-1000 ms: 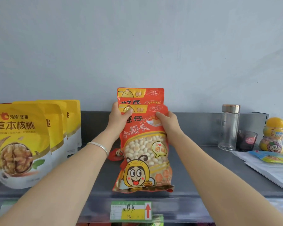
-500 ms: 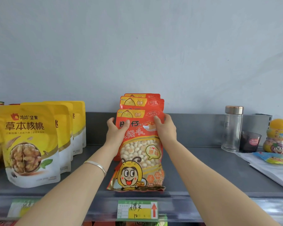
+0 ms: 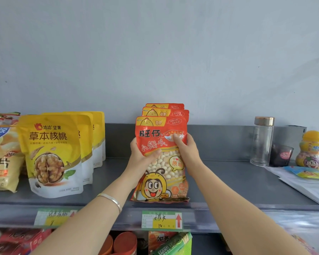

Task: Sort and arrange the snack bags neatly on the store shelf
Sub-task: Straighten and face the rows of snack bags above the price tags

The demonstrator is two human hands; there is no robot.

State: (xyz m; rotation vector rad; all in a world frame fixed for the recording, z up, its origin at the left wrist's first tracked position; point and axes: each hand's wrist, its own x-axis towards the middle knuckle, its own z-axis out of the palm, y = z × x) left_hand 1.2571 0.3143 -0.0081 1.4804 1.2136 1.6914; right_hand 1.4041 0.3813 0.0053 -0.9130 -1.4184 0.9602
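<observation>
A red snack bag [image 3: 161, 163] with a cartoon bee and small white buns stands upright at the middle front of the grey shelf [image 3: 228, 183]. Two more red bags [image 3: 165, 110] of the same kind stand behind it, their tops showing. My left hand [image 3: 141, 157] grips the front bag's left edge, thumb across the front. My right hand [image 3: 185, 150] grips its right edge, thumb on the front. A row of yellow walnut bags [image 3: 51, 155] stands to the left, one behind another. A chips bag [image 3: 0, 155] is at the far left.
A glass bottle [image 3: 262, 141], a dark small cup [image 3: 282, 156] and a yellow-capped candy jar [image 3: 311, 150] stand at the back right. White paper [image 3: 309, 186] with a blue-yellow packet [image 3: 307, 173] lies at the right. Price tags [image 3: 161, 219] hang on the shelf edge; more goods sit below.
The front red bag has come down from a lifted tilt and now stands on the shelf before the other red bags. Both hands slid lower along its sides.
</observation>
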